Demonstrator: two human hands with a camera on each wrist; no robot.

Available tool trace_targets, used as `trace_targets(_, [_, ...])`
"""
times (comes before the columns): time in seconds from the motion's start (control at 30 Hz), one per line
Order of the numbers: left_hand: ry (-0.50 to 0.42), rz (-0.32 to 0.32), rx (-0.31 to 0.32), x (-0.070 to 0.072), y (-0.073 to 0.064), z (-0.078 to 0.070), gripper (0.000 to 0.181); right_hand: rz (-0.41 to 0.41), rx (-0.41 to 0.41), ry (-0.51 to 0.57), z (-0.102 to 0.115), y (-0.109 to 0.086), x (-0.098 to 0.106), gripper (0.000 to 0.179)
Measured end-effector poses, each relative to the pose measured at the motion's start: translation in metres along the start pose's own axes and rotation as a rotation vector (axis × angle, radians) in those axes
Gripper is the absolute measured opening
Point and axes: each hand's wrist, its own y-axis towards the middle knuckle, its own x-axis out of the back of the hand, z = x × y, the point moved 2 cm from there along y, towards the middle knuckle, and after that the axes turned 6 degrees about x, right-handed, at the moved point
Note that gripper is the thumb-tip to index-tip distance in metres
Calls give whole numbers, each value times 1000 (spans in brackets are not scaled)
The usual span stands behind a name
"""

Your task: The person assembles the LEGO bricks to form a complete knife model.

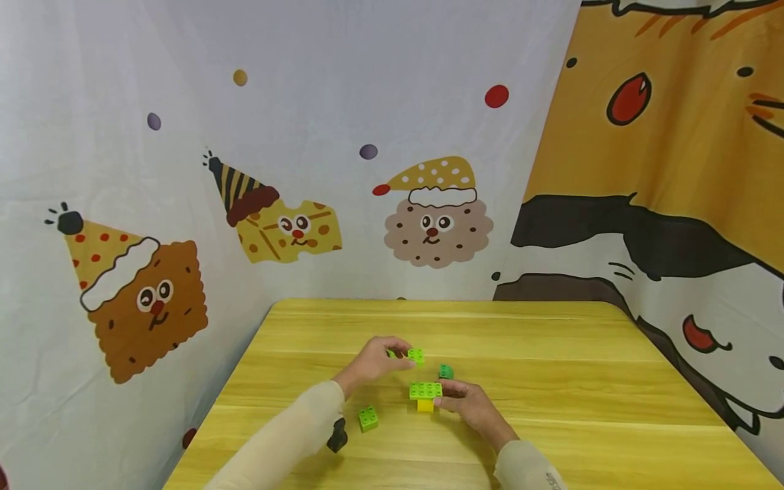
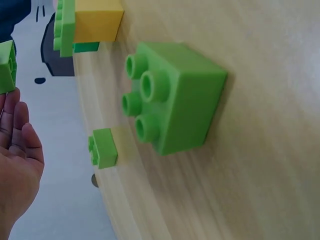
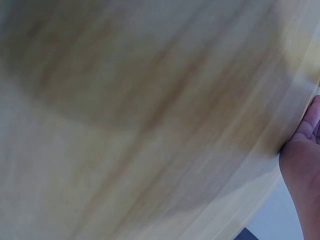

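Note:
My left hand (image 1: 378,359) pinches a lime-green toy building brick (image 1: 416,356) by its side, raised over the table. In the left wrist view that brick (image 2: 7,67) shows at the left edge above the fingers. Just nearer to me, my right hand (image 1: 470,403) holds the right end of a longer lime-green brick (image 1: 425,390), which sits on top of a yellow brick (image 1: 425,405). The right wrist view catches only part of the right hand (image 3: 303,152) at its edge; the bricks it holds are out of that view.
A loose lime-green brick (image 1: 368,418) lies on the wooden table (image 1: 551,354) below the left forearm. Another lime-green brick (image 2: 105,148) stands farther back, mostly hidden by the left hand in the head view. A darker green brick (image 1: 446,371) is behind the right hand.

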Motion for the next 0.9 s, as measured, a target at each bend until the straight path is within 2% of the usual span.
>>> trace_targets(0.27, [5, 32, -13, -11, -5, 2, 26, -1, 9, 5, 0, 0, 0, 52])
trace_targets(0.47, [-43, 37, 40, -19, -10, 5, 30, -6, -1, -7, 1, -1, 0, 51])
trace_targets(0.63, [-33, 37, 57, -24, -12, 7, 30, -8, -1, -8, 1, -1, 0, 52])
trace_targets(0.9, [11, 51, 14, -29, -13, 11, 26, -13, 15, -9, 0, 0, -1, 51])
